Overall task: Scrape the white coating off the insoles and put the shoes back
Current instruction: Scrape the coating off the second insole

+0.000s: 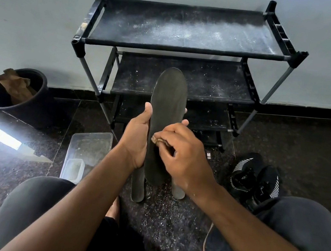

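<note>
In front of the shoe rack (184, 48), the person holds a dark insole (166, 112) upright, toe end up. The left hand (136, 140) grips its left edge, thumb on the face and fingers wrapped behind. The right hand (180, 151) pinches a small tan scraper (158, 141) against the face of the insole, just below its middle.

The insole looks thin, light and bendy, so it would likely flex under pressure; gripping it along the edge near where the scraper works seems the firmest hold.

Two more insoles (139, 188) lie on the floor below the held one, partly hidden by the hands. A pair of black shoes (255, 179) sits to the right of the rack's foot. What the scraper is made of cannot be told, and hardly any white coating shows on the held insole, though white dust covers the rack's shelves.
</note>
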Action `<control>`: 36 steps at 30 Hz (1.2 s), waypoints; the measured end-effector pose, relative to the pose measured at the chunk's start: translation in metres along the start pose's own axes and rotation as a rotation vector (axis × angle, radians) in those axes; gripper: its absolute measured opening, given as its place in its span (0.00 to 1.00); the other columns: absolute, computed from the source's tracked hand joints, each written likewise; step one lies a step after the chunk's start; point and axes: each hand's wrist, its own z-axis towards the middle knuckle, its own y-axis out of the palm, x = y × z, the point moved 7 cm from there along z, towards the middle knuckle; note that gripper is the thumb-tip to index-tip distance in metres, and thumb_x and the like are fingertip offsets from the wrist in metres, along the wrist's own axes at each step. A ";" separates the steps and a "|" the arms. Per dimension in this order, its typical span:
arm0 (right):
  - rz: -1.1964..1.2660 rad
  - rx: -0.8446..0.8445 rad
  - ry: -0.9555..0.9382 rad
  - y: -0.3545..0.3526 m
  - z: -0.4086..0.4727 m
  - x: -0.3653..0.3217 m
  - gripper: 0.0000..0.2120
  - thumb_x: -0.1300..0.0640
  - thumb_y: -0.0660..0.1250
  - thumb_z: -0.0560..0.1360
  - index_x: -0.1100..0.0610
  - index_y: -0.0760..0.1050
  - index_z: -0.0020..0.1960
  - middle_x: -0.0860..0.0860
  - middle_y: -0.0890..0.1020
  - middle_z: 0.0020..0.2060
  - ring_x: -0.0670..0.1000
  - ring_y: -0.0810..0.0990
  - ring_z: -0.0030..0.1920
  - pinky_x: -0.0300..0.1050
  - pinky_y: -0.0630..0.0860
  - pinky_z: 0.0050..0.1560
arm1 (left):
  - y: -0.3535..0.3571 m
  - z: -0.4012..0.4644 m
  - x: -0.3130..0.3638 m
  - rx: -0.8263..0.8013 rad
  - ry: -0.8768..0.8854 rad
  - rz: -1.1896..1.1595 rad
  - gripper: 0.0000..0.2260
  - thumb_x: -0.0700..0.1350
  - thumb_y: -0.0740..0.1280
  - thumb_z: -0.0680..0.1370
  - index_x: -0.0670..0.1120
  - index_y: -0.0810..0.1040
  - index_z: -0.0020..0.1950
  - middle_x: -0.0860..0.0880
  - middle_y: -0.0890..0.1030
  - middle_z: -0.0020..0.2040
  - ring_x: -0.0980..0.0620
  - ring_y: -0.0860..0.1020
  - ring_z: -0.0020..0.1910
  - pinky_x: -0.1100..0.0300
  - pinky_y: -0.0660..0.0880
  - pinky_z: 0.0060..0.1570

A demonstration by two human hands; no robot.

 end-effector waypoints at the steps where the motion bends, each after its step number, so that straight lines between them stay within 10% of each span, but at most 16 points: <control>1: 0.001 0.010 0.013 -0.001 0.000 0.001 0.05 0.67 0.70 0.75 0.63 0.83 0.51 0.52 0.80 0.46 0.48 0.79 0.48 0.43 0.77 0.54 | 0.001 0.000 -0.001 -0.003 -0.005 0.005 0.35 0.65 0.48 0.85 0.39 0.76 0.74 0.42 0.78 0.71 0.45 0.79 0.66 0.52 0.80 0.62; 9: 0.043 -0.161 -0.081 0.011 -0.011 -0.020 0.04 0.68 0.69 0.73 0.62 0.81 0.46 0.52 0.78 0.45 0.47 0.77 0.45 0.32 0.72 0.50 | -0.014 0.002 0.015 0.062 0.083 -0.096 0.34 0.64 0.47 0.86 0.40 0.73 0.75 0.45 0.77 0.74 0.44 0.78 0.64 0.52 0.79 0.60; 16: -0.018 -0.011 0.028 -0.005 0.006 0.006 0.05 0.67 0.69 0.74 0.62 0.81 0.49 0.51 0.78 0.45 0.48 0.77 0.47 0.47 0.76 0.55 | 0.003 0.001 -0.001 -0.014 0.007 0.038 0.35 0.65 0.47 0.86 0.38 0.71 0.76 0.40 0.76 0.74 0.43 0.74 0.73 0.48 0.69 0.74; 22: 0.014 -0.150 -0.050 0.008 -0.008 -0.018 0.04 0.68 0.69 0.71 0.61 0.80 0.44 0.50 0.78 0.43 0.47 0.77 0.44 0.32 0.73 0.46 | -0.009 0.002 0.015 0.050 0.079 -0.077 0.34 0.64 0.47 0.86 0.40 0.71 0.77 0.44 0.75 0.75 0.45 0.78 0.65 0.52 0.79 0.61; 26: -0.023 -0.076 -0.032 0.002 0.002 -0.004 0.04 0.69 0.68 0.73 0.63 0.80 0.46 0.53 0.77 0.44 0.51 0.77 0.46 0.44 0.75 0.52 | -0.006 0.001 0.010 0.041 0.062 -0.048 0.34 0.64 0.46 0.86 0.40 0.72 0.76 0.42 0.76 0.73 0.43 0.77 0.69 0.50 0.76 0.66; 36: 0.024 -0.159 -0.096 0.011 -0.012 -0.024 0.04 0.69 0.68 0.72 0.63 0.79 0.44 0.52 0.78 0.43 0.49 0.77 0.44 0.36 0.74 0.46 | -0.009 0.001 0.014 0.058 0.074 -0.155 0.35 0.64 0.46 0.86 0.39 0.71 0.77 0.44 0.75 0.75 0.46 0.78 0.63 0.53 0.80 0.58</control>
